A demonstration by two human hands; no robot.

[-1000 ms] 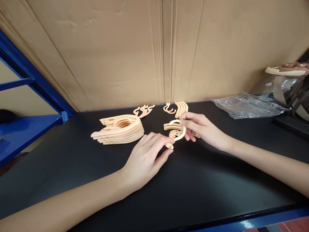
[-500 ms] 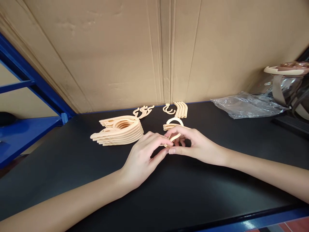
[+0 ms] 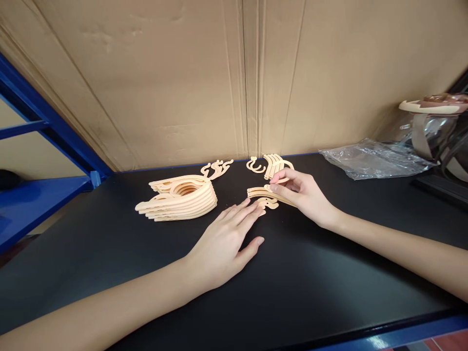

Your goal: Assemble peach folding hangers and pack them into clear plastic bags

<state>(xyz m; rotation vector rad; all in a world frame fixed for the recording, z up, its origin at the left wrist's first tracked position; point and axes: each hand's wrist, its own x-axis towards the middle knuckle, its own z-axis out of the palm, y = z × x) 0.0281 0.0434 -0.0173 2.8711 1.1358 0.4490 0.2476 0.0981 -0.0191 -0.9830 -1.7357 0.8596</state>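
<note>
My left hand (image 3: 223, 248) lies open and palm down on the black table, thumb apart from the fingers. Its fingertips touch or nearly touch a small cream curved piece (image 3: 271, 204). Between thumb and fingers, my right hand (image 3: 309, 197) pinches a cream plastic hanger hook (image 3: 289, 165), partly hidden by the fingers. Below that hand lie cream hanger arms (image 3: 258, 191), partly covered. To the left of my left hand sits a stack of cream folding hangers (image 3: 190, 200).
Several loose cream hooks (image 3: 219, 168) lie behind the stack. At the back are another hook (image 3: 256, 165) and a row of hanger arms (image 3: 271, 165). A clear plastic bag (image 3: 373, 158) rests at right. Cardboard (image 3: 164, 87) stands behind the table (image 3: 234, 312); a blue frame (image 3: 73, 131) is at left.
My hands have parted. The right moved back and right with the hook; the left let go and now lies flat with its fingers stretched out.
</note>
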